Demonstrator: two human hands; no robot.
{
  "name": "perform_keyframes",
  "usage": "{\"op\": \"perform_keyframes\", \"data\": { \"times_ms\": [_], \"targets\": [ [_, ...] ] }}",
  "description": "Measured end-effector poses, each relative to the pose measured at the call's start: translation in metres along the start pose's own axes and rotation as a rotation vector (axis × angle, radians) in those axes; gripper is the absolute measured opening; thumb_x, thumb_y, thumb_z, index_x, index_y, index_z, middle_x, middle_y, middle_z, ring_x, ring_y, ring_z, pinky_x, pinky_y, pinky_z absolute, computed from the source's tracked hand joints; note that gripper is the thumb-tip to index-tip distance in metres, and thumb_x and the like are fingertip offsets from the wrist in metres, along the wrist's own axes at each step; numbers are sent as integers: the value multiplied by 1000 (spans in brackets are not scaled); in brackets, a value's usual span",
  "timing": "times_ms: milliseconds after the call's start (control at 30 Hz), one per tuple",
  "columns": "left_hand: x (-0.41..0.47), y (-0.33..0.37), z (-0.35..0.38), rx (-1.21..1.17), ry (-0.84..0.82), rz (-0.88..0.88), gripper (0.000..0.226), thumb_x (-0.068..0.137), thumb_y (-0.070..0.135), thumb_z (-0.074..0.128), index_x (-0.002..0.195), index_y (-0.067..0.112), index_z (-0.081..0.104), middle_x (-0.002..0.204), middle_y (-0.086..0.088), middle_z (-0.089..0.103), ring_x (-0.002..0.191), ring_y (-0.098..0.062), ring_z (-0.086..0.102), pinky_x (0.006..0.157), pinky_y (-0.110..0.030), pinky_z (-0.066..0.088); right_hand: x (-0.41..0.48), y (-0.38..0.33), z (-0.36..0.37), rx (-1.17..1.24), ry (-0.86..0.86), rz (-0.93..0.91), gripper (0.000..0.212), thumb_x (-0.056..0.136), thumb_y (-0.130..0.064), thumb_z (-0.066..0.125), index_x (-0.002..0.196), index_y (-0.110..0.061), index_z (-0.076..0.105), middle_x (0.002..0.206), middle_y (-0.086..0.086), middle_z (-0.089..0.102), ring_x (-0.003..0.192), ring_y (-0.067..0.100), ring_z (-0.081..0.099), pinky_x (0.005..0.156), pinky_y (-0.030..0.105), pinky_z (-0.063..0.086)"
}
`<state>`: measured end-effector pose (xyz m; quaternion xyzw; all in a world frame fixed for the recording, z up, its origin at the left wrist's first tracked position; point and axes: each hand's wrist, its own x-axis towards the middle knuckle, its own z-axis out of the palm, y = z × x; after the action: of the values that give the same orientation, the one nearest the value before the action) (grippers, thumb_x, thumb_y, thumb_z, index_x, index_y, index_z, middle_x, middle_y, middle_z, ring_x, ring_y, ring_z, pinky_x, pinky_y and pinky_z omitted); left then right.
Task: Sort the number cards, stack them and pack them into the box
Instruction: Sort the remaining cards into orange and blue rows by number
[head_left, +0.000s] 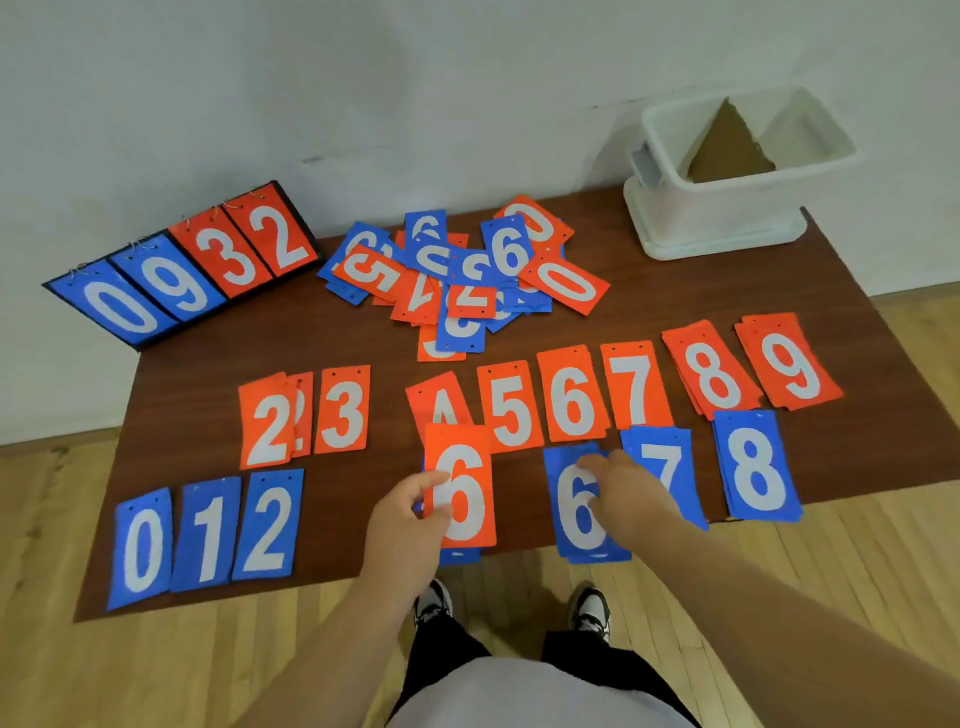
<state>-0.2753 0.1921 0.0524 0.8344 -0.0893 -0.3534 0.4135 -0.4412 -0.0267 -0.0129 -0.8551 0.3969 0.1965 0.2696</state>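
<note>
Tabletop contents: 8 orange number-card piles, 6 legible blue number-card piles, 1 mixed card heap, 1 white plastic box, 1 black scoreboard.

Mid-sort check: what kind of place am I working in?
Likely a plain indoor activity room or sports hall, though that is a guess: wood-plank floor, bare white wall, and a flip scoreboard propped near that wall.

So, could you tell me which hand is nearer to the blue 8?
Right. The right hand rests on the blue 6, two piles left of the blue 8; the left hand holds an orange 6 farther left.
</note>
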Motion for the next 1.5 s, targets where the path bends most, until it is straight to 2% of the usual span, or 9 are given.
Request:
{"op": "perform_keyframes", "data": {
  "times_ms": [133,300,467,600,700,767,933,1200,1500],
  "targets": [
    [-4,12,36,13,67,-16,32,99,16,65,124,35,62,135,5,56,123,-19,57,89,-30,60,2,8,2,-98,76,-54,46,99,-35,57,143,-34,46,131,4,39,119,25,46,93,37,53],
    [19,45,81,113,113,68,32,99,15,62,126,32,62,141,4,56,127,-20,54,73,-10,46,-4,29,-15,58,69,-106,55,96,-42,63,147,-32,44,134,2,42,122,21,47,96,35,52],
    [68,82,140,244,116,163,34,102,16,58,132,30,58,140,4,55,105,-5,51,61,-12,42,-8,80,-45,100,131,-66,42,96,-33,63,138,-28,56,138,1,44,124,22,49,94,35,52],
    [100,90,182,380,127,231,36,100,15,58,132,31,55,129,2,61,102,-11,59,79,-33,58,-4,117,-70,83,160,-22,39,94,-33,65,132,-27,60,135,1,49,120,25,52,92,38,52],
    [110,83,197,741,165,245,42,97,24,63,137,33,54,129,-3,54,121,-25,48,99,-42,49,1,127,-84,91,181,-9,37,94,-30,64,131,-26,61,133,2,50,119,24,53,93,37,53],
    [109,81,199,869,186,258,44,96,32,64,138,35,52,133,-4,44,126,-27,41,104,-42,42,4,127,-90,100,185,-9,36,95,-29,63,131,-26,60,135,1,49,120,23,53,93,36,53],
    [103,91,172,861,203,246,45,94,43,65,136,34,52,138,-4,46,129,-27,43,104,-43,45,18,105,-108,135,201,-44,39,95,-29,64,133,-25,59,136,0,50,121,22,50,95,34,53],
    [108,97,56,838,336,89,57,92,49,66,144,33,46,143,-5,45,133,-28,43,105,-45,43,74,19,-143,80,179,-127,47,93,-30,67,139,-29,55,145,3,45,130,25,48,99,38,51],
    [194,90,-49,786,397,5,61,92,56,64,145,30,47,145,-9,43,132,-30,43,104,-44,43,163,-38,-173,4,166,-39,56,90,-38,69,143,-27,52,145,8,42,132,31,45,105,45,47]
  ]
}}
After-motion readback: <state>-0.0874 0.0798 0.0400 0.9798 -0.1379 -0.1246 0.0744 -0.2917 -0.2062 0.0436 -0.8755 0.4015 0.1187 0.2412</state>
